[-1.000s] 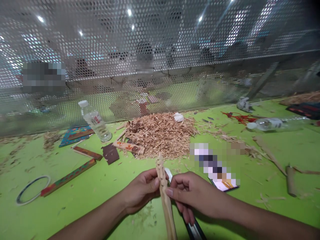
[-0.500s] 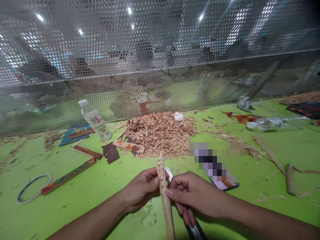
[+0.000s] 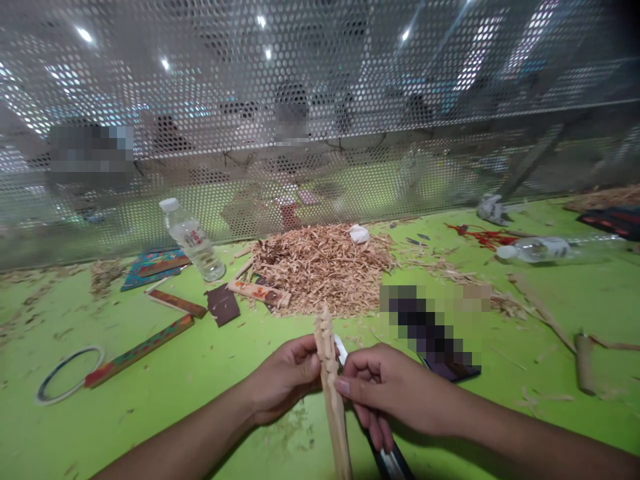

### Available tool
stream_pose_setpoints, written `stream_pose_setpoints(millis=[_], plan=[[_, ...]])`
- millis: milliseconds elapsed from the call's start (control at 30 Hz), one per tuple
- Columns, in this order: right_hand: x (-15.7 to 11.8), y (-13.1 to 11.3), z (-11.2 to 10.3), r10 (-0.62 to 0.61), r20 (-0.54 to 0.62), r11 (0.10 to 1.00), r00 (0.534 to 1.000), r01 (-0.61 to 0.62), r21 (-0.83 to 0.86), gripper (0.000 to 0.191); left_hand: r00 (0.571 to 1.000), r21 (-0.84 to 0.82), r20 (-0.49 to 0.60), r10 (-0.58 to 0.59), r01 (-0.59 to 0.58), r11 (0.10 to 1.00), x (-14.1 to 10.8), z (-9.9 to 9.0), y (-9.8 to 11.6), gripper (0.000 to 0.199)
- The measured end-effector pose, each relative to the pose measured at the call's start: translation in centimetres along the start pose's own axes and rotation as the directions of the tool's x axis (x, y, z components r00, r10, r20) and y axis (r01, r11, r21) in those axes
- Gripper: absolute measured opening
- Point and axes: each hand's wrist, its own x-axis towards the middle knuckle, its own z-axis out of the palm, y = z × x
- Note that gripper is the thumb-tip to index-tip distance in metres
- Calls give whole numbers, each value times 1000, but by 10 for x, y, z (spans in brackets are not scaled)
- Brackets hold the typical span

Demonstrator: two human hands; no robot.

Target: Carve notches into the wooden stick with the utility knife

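Note:
A pale carved wooden stick (image 3: 336, 420) stands between my hands, notched along its upper part. My left hand (image 3: 287, 380) grips it near the notches, thumb in front and fingers behind. My right hand (image 3: 377, 383) is closed around a knife (image 3: 341, 349), whose light blade shows just behind the stick and whose dark handle runs down below the fingers. The right thumb rests against the stick's right edge, below the notches. Part of the knife is hidden by my right fingers.
Ahead lies a heap of wood shavings (image 3: 320, 267) on the green table (image 3: 210, 413). A water bottle (image 3: 195, 243) stands at left, another bottle (image 3: 540, 249) lies at right. Painted wood strips (image 3: 145, 347), a tape ring (image 3: 43, 383) and a blurred phone-like slab (image 3: 450, 360) surround my hands. Perforated metal screen (image 3: 320, 160) behind.
The stick has turned slightly in my fingers, so its notches show from another side. The blurred slab's surface has gone darker. Both hands keep nearly the same place.

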Motion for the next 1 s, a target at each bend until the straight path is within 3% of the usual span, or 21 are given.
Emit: stream_pose_setpoints(millis=[400, 600, 1000], plan=[[0, 1, 2, -24, -20, 999, 1000, 23, -28, 56, 1000, 23, -7, -4, 4, 1000, -1, -1, 1, 49], [-2, 0, 5, -75, -75, 996, 994, 71, -54, 48, 1000, 40, -11, 11, -11, 999, 0, 2, 0, 51], [-2, 5, 3, -50, -34, 998, 998, 49, -31, 46, 1000, 37, -28, 14, -13, 999, -1, 4, 1, 49]])
